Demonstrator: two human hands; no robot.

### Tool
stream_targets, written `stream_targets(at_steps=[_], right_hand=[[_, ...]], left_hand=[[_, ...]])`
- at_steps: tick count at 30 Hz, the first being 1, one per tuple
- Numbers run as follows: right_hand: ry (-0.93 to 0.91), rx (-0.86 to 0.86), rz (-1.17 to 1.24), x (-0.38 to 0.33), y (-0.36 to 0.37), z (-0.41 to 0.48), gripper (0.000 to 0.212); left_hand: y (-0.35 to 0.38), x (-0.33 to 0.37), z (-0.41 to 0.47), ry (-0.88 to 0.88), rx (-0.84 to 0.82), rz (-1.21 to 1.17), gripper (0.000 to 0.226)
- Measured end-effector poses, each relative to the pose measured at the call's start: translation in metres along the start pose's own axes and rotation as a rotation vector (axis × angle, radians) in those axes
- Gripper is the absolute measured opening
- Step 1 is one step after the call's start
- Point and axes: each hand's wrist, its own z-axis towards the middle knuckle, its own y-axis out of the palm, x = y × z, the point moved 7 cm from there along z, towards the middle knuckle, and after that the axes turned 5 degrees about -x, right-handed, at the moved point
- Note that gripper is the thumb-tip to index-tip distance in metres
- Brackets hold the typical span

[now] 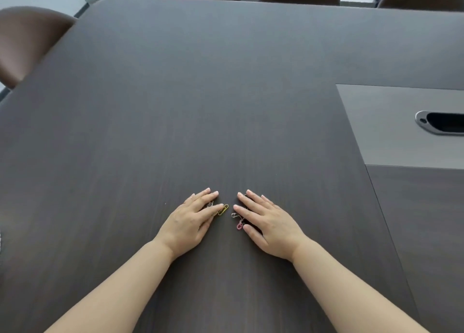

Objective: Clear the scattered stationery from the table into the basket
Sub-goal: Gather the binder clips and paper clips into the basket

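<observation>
Left hand (190, 219), right hand (266, 222) flat on, seemingly, looped wire clips (223, 209).

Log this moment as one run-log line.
left hand: flat, fingers over clips, yellow paper clip at fingertip | right hand: flat, pink paper clip by thumb | basket: not in view
</observation>
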Motion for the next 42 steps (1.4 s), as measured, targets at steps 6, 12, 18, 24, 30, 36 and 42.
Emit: stream_targets(at_steps=[6,12,18,24,30,36,42], right_hand=[[0.299,0.282,0.002,0.006,-0.004,-0.038,0.069],[0.356,0.340,-0.184,0.004,-0.006,-0.014,0.061],[0.300,0.471,-0.197,0.000,-0.007,-0.010,0.033],[0.314,0.529,-0.250,-0.003,-0.012,-0.012,0.036],[0.302,0.553,-0.242,-0.003,-0.010,-0.013,0.041],[0.299,0.567,-0.249,-0.006,-0.013,-0.013,0.053],[0.337,0.374,-0.344,-0.015,-0.011,-0.004,0.035]], left_hand=[[0.003,0.016,-0.022,-0.023,0.026,0.066,0.058],[-0.002,0.011,-0.003,-0.193,0.171,0.222,0.044],[-0.001,0.016,-0.003,-0.138,0.199,0.216,0.025],[-0.006,0.020,-0.005,-0.166,0.253,0.237,0.034],[-0.009,0.020,-0.006,-0.188,0.269,0.271,0.033],[-0.007,0.020,-0.006,-0.170,0.258,0.214,0.031],[-0.009,0.017,-0.004,-0.173,0.202,0.195,0.038]])
